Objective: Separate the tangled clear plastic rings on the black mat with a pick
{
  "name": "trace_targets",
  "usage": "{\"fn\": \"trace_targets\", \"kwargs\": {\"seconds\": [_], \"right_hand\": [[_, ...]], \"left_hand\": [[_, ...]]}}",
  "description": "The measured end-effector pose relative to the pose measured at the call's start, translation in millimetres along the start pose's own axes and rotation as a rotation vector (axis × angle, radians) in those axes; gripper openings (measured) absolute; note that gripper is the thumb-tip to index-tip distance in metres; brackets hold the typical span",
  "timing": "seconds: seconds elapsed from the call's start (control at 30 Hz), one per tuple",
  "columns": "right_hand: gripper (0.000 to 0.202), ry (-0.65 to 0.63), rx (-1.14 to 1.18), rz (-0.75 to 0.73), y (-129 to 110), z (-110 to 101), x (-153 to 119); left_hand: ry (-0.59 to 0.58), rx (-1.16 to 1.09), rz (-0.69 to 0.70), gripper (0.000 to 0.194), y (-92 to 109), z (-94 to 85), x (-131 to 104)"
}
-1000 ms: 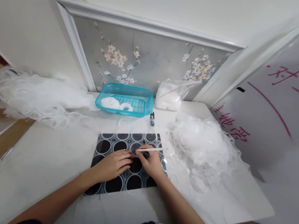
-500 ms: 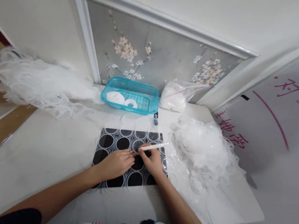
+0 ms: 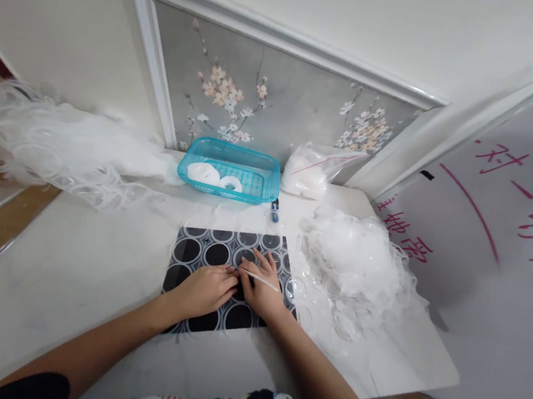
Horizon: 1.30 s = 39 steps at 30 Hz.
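Observation:
A black sheet [image 3: 187,250] printed with pale rings lies flat on the white table [image 3: 93,269]. My left hand [image 3: 209,289] rests over its middle, fingers closed together; what its fingertips pinch is too small to make out. Beside it, nearly touching, my right hand [image 3: 260,284] has several fingers spread over the sheet. A thin white strip [image 3: 260,280] lies across the right hand, its near end between thumb and index finger. Clear rings lie on the sheet's upper and right edges.
Behind the sheet stands a blue basket [image 3: 228,191] with white discs inside. A plastic bag [image 3: 306,175] and a small dark blue item [image 3: 275,211] are near it. Heaps of clear rings lie right [image 3: 357,256] and left [image 3: 74,143]. A whiteboard [image 3: 455,281] stands right.
My right hand's fingers have spread out over the sheet, and the white strip has swung from pointing up and right to sloping down across the hand. My left hand has barely moved.

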State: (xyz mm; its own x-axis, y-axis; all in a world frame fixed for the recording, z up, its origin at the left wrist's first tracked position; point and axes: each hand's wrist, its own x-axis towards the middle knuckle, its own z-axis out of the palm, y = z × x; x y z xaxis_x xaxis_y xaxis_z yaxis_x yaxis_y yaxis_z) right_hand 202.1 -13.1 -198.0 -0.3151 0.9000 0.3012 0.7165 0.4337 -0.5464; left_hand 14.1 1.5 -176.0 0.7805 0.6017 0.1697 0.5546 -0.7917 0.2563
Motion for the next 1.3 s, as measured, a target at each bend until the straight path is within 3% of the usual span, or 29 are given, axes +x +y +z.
{"fn": "trace_targets", "kwargs": {"seconds": [0.1, 0.17, 0.23, 0.3, 0.37, 0.4, 0.47, 0.53, 0.6, 0.73, 0.93, 1.13, 1.2, 1.3], "right_hand": [[0.027, -0.043, -0.088, -0.083, -1.3, 3.3, -2.4], [0.023, -0.005, -0.081, -0.106, 3.5, -4.0, 5.9], [0.016, 0.183, -0.039, -0.015, 14.2, -22.3, 22.4], [0.016, 0.483, -0.014, 0.166, 28.0, -47.8, 41.0], [0.027, 0.638, -0.006, 0.247, 38.8, -70.9, 52.8], [0.029, 0.650, 0.037, 0.262, 41.6, -78.4, 54.2], [0.026, 0.565, 0.203, 0.272, 41.6, -81.5, 47.8], [0.021, 0.421, 0.369, 0.277, 37.7, -71.0, 32.9], [0.023, 0.355, 0.437, 0.306, 35.4, -54.8, 16.4], [0.035, 0.397, 0.505, 0.391, 44.1, -35.3, -1.4], [0.044, 0.541, 0.729, 0.537, 61.8, -32.4, 2.4], [0.038, 0.455, 0.841, 0.502, 49.9, -49.8, -0.6], [0.035, 0.366, 0.998, 0.539, 38.2, -61.4, -9.4], [0.031, 0.071, 1.098, 0.612, 20.5, -70.1, -29.9]], "left_hand": [[-0.016, -0.018, -0.048, 0.018, 0.5, -1.7, -0.1], [-0.039, -0.039, -0.075, 0.021, 0.8, -2.5, -0.3], [-0.064, -0.068, -0.100, 0.024, 1.1, -3.3, -0.5], [-0.073, -0.081, -0.112, 0.023, 1.1, -4.0, -0.4], [-0.066, -0.080, -0.119, 0.022, 0.5, -4.3, 0.3], [-0.061, -0.081, -0.123, 0.021, 0.0, -4.2, 0.9], [-0.040, -0.085, -0.133, 0.020, -1.5, -3.1, 2.5], [-0.005, -0.092, -0.146, 0.022, -2.9, -0.7, 3.7], [0.034, -0.098, -0.157, 0.024, -3.8, 2.3, 3.7], [0.089, -0.108, -0.162, 0.024, -3.8, 5.5, 0.9], [0.147, -0.124, -0.206, 0.021, -3.9, 4.9, -3.3], [0.188, -0.068, -0.139, 0.020, -9.1, 15.7, -5.7], [0.168, -0.048, -0.136, 0.020, -6.6, 14.2, -5.7], [0.137, -0.036, -0.137, 0.019, -1.5, 9.4, -4.4]]}}
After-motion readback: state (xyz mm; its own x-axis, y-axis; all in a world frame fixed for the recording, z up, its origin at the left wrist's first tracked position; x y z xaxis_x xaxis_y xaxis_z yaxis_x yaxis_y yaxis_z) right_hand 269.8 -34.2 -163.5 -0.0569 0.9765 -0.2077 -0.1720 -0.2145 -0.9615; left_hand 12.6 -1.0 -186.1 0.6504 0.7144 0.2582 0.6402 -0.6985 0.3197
